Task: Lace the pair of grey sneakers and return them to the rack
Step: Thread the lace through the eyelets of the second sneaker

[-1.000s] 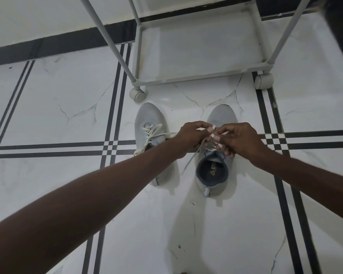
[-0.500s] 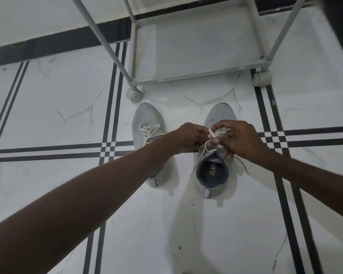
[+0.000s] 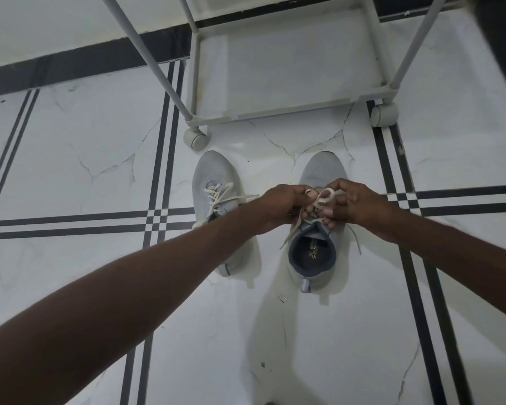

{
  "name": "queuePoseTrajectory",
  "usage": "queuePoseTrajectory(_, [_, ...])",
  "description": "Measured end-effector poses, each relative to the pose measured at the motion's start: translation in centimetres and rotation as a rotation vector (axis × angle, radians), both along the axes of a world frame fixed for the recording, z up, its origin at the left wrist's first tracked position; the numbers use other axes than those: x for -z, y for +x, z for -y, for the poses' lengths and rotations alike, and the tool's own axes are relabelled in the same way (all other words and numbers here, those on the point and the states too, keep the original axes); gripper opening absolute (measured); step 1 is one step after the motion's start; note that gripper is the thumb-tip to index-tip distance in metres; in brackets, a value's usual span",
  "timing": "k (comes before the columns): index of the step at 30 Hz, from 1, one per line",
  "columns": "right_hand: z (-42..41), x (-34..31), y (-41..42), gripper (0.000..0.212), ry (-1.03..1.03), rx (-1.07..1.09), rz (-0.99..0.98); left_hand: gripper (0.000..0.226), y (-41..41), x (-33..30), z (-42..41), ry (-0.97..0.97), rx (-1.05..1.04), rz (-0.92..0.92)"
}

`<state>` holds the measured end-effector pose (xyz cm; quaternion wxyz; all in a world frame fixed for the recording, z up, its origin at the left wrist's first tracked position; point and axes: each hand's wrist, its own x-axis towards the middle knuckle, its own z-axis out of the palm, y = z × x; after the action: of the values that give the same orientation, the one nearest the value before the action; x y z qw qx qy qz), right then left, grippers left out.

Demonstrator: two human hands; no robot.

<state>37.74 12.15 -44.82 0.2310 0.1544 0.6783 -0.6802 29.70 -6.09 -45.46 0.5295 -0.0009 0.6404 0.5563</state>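
Two grey sneakers stand side by side on the floor, toes pointing at the rack. The left sneaker (image 3: 216, 182) has cream laces tied in a loose bow, and my left forearm crosses over its heel. Over the tongue of the right sneaker (image 3: 319, 171), my left hand (image 3: 284, 204) and my right hand (image 3: 357, 204) meet, both pinching loops of its cream lace (image 3: 322, 197). Two loose lace ends trail down either side of that shoe's dark opening.
A pale grey wheeled shoe rack (image 3: 275, 112) stands just beyond the shoes, its bottom shelf bare, with casters at the front left corner (image 3: 195, 138) and the front right corner (image 3: 383, 114). The floor is white marble tile with black stripes.
My hands have stayed over the right sneaker, working the lace into a loop between the fingertips. The view has shifted slightly, with the rack a little nearer.
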Motion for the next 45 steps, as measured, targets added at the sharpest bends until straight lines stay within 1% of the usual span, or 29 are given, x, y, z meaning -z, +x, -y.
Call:
queuePoseTrajectory(2, [-0.2, 0.2, -0.2, 0.037, -0.024, 0.024, 0.022, 0.011, -0.1, -0.4, 0.0, 0.007, 0.036, -0.045])
queuePoseTrajectory(3, [-0.2, 0.2, -0.4, 0.037, -0.024, 0.027, 0.029, 0.01, -0.3, -0.7, 0.0, 0.002, 0.067, -0.11])
queuePoseTrajectory(4, [-0.2, 0.3, -0.5, 0.036, -0.018, 0.021, 0.032, 0.01, -0.6, -1.0, 0.1, -0.033, 0.121, -0.229])
queuePoseTrajectory(7, [-0.3, 0.2, -0.6, 0.033, -0.027, -0.002, 0.045, 0.009, -1.1, -1.7, 0.0, -0.223, 0.322, -0.761])
queuePoseTrajectory(9, [-0.4, 0.0, -0.9, 0.031, -0.034, -0.02, 0.056, 0.008, -0.1, -1.8, -0.5, -0.3, 0.396, -1.074])
queuePoseTrajectory(10, [-0.4, -0.1, -1.0, 0.03, -0.033, -0.029, 0.062, 0.008, 0.5, -1.6, -0.7, -0.32, 0.4, -1.182])
queuePoseTrajectory(11, [-0.3, -0.2, -1.2, 0.029, -0.039, -0.034, 0.07, 0.008, 1.1, -1.3, -0.8, -0.338, 0.389, -1.25])
queuePoseTrajectory(13, [-0.3, -0.2, -1.4, 0.026, -0.08, -0.017, 0.101, 0.008, 1.8, -0.7, -0.9, -0.372, 0.333, -1.322])
queuePoseTrajectory(15, [-0.4, 0.1, -1.4, 0.024, -0.149, 0.002, 0.138, 0.01, 2.1, -0.3, -1.0, -0.393, 0.253, -1.326])
queuePoseTrajectory(17, [-0.4, 0.3, -1.4, 0.025, -0.201, -0.024, 0.17, 0.009, 2.4, -0.3, -1.3, -0.375, 0.178, -1.282])
queuePoseTrajectory(19, [-0.5, 0.3, -1.4, 0.026, -0.209, -0.05, 0.193, 0.007, 2.7, -0.2, -1.6, -0.339, 0.125, -1.24])
queuePoseTrajectory(23, [-0.7, 0.3, -1.4, 0.019, -0.206, 0.043, 0.236, 0.005, 2.7, 0.1, -1.7, -0.342, 0.055, -1.161])
queuePoseTrajectory(25, [-0.7, -0.2, -1.3, 0.018, -0.129, 0.07, 0.213, 0.004, 2.5, 0.2, -1.6, -0.346, 0.078, -1.139])
queuePoseTrajectory(26, [-0.6, -0.4, -1.3, 0.018, -0.059, 0.076, 0.182, 0.003, 2.4, 0.2, -1.4, -0.352, 0.104, -1.145])
queuePoseTrajectory(28, [-0.2, -0.5, -1.5, 0.013, 0.167, 0.062, 0.056, 0.007, 2.1, 0.2, -1.0, -0.376, 0.17, -1.185])
queuePoseTrajectory(30, [-0.1, -0.3, -1.6, 0.006, 0.436, 0.023, -0.082, 0.006, 1.7, 0.0, -0.4, -0.383, 0.199, -1.166])
queuePoseTrajectory(32, [-0.6, 0.4, -1.5, 0.003, 0.6, -0.001, -0.125, 0.006, 1.5, -0.2, 0.8, -0.37, 0.257, -1.13])
queuePoseTrajectory(33, [-1.1, 0.8, -1.3, 0.006, 0.645, 0.003, -0.109, 0.006, 1.4, -0.3, 1.5, -0.366, 0.295, -1.123])
queuePoseTrajectory(35, [-2.0, 1.4, -0.9, 0.009, 0.716, -0.002, -0.077, 0.011, 1.4, -0.5, 2.8, -0.356, 0.337, -1.097])
queuePoseTrajectory(39, [-1.9, 2.1, -0.8, 0.021, 0.821, -0.036, -0.168, 0.011, 1.8, -0.3, 3.7, -0.369, 0.341, -1.016])
queuePoseTrajectory(40, [-1.9, 2.1, -1.0, 0.023, 0.828, -0.038, -0.186, 0.013, 1.9, -0.2, 3.7, -0.385, 0.361, -1.018])
queuePoseTrajectory(43, [-2.1, 2.4, -1.2, 0.013, 0.763, -0.074, -0.202, 0.02, 2.0, 0.1, 3.5, -0.451, 0.51, -1.1])
queuePoseTrajectory(45, [-2.2, 2.8, -0.9, 0.013, 0.752, -0.108, -0.24, 0.023, 1.5, 0.0, 3.6, -0.467, 0.566, -1.15])
